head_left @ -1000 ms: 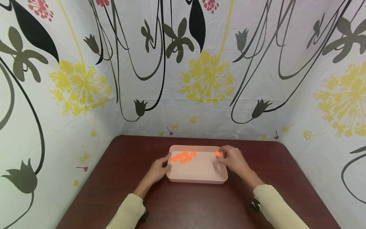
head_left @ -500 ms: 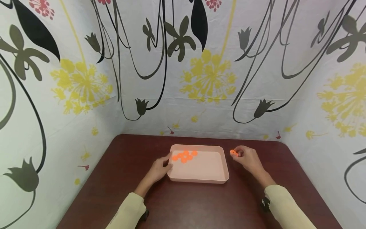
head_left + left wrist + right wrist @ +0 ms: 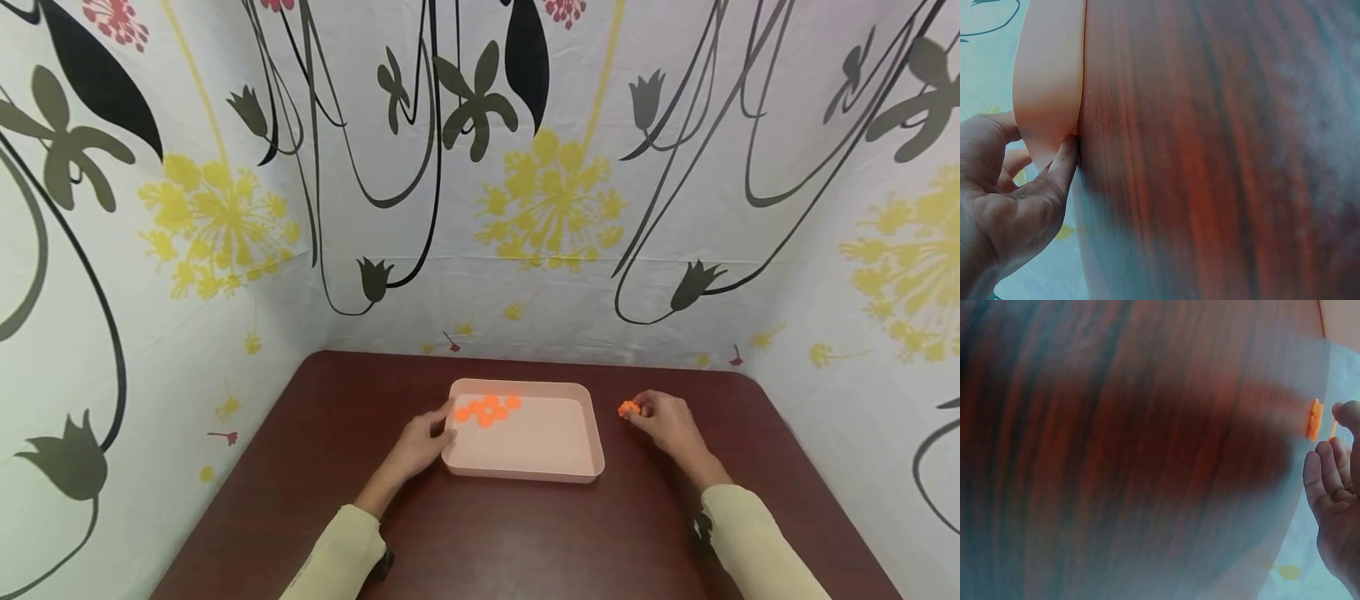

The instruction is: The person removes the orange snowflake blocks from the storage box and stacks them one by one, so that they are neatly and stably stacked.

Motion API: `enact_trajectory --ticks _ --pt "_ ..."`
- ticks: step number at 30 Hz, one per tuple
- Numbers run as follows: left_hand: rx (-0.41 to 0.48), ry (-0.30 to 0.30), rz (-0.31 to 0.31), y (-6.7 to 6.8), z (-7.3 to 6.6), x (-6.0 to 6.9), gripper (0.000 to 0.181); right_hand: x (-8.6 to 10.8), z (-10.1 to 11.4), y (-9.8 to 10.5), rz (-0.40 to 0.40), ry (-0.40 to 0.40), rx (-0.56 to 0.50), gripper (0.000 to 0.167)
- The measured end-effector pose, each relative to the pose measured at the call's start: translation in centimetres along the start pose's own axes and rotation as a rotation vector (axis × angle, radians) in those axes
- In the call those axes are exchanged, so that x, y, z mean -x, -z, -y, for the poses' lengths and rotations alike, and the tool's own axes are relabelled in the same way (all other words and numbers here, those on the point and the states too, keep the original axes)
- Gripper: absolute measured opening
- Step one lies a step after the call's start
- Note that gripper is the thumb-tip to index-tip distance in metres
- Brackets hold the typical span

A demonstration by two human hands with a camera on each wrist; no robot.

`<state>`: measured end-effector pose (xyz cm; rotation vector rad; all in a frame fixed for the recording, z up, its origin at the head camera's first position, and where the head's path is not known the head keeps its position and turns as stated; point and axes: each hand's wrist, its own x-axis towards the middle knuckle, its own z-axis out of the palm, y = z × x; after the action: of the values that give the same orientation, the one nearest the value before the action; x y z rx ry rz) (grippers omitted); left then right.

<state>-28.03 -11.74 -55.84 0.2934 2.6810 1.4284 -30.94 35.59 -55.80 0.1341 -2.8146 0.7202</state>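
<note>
A shallow pink tray [image 3: 540, 446] lies on the table with several small orange round pieces [image 3: 487, 408] in its far left part. My left hand [image 3: 416, 440] grips the tray's left end; in the left wrist view, the thumb of that hand [image 3: 1019, 206] presses its outer wall while other fingers reach behind. Right of the tray, my right hand [image 3: 671, 425] pinches an orange flower-edged piece [image 3: 627, 409] close to the tabletop; whether it touches the wood, I cannot tell. From the right wrist, this orange piece [image 3: 1315, 420] shows edge-on, with a thin orange sliver [image 3: 1333, 429] between thumb and fingertips.
The dark red-brown wooden table [image 3: 495, 533] extends around the tray on every side. Patterned white cloth [image 3: 525, 208] stands as walls at the back, left and right, close to the table edges. A dark band [image 3: 702, 527] shows at the right sleeve.
My right hand has carried the orange piece from the tray's far right corner outward to the right, then slightly lower. The left hand keeps its hold on the tray.
</note>
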Motion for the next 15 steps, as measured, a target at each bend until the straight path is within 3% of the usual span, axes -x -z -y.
enact_trajectory --ticks 15 --pt "0.031 -0.014 0.002 0.13 -0.3 0.33 0.061 -0.33 -0.63 -0.29 0.024 0.032 0.008 0.026"
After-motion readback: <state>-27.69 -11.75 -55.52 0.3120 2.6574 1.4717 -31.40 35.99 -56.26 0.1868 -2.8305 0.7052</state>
